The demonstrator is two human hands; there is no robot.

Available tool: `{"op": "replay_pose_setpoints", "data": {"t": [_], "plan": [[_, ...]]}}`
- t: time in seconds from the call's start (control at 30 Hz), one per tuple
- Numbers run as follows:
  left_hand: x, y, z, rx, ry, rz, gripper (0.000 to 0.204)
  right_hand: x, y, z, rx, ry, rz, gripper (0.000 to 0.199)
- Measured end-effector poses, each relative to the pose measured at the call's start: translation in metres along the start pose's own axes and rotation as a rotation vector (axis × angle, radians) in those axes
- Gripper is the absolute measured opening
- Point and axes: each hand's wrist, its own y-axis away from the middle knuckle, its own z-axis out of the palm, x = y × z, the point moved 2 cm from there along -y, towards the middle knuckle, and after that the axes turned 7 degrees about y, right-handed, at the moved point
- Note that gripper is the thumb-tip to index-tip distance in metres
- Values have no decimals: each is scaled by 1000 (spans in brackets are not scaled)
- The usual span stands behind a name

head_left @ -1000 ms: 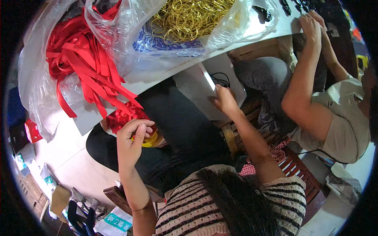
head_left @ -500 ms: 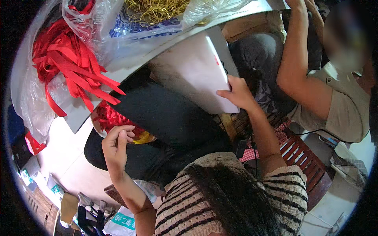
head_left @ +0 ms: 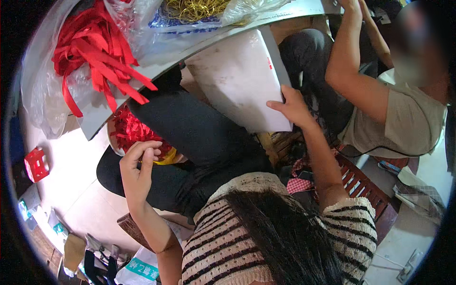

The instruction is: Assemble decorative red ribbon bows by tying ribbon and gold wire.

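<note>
My right hand (head_left: 294, 108) grips the right edge of a flat white slab (head_left: 242, 78), perhaps a box or board, with the thumb on top and the other fingers hidden beneath. The slab has smudges and a small red mark, and lies tilted beside my dark-trousered legs (head_left: 199, 128). My left hand (head_left: 140, 161) is raised beside a tub of crinkled red ribbon pieces (head_left: 130, 130). Its fingers are bent together toward the thumb. Whether anything is pinched there cannot be made out.
Red ribbon strips (head_left: 97, 52) spill over the edge of a pale table (head_left: 194, 45), near a plastic bag with gold cords (head_left: 197, 10). On the right sits another person (head_left: 365, 90), arms raised toward the table. A slatted wooden chair (head_left: 363, 183) stands behind my right arm.
The view has shifted somewhat. My right hand still grips the white slab, now showing more of its upper face. My left hand keeps nearly the same pose by the tub.
</note>
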Motion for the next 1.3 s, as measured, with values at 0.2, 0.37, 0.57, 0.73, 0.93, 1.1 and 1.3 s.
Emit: {"op": "replay_pose_setpoints", "data": {"t": [0.2,0.37,0.57,0.73,0.93,1.1,1.3], "plan": [[-18,19,-14,-1,135,6,19,-17,12,16,188,234,207,40],[-29,32,-20,25,182,26,18,-4,1,5,73,-37,130,37],[-12,36,-40,71,139,103,16,-21,-10,-7,-190,-134,228,33],[18,30,-63,47,151,165,18,-43,-12,0,-162,-42,264,29],[-38,73,-109,154,-46,53,20,-106,-35,0,-215,305,103,33],[-105,108,-128,268,-254,-173,19,-110,-37,-3,-162,406,171,33],[-93,110,-124,332,-416,-169,18,-117,-58,-12,-299,480,324,36]]}}
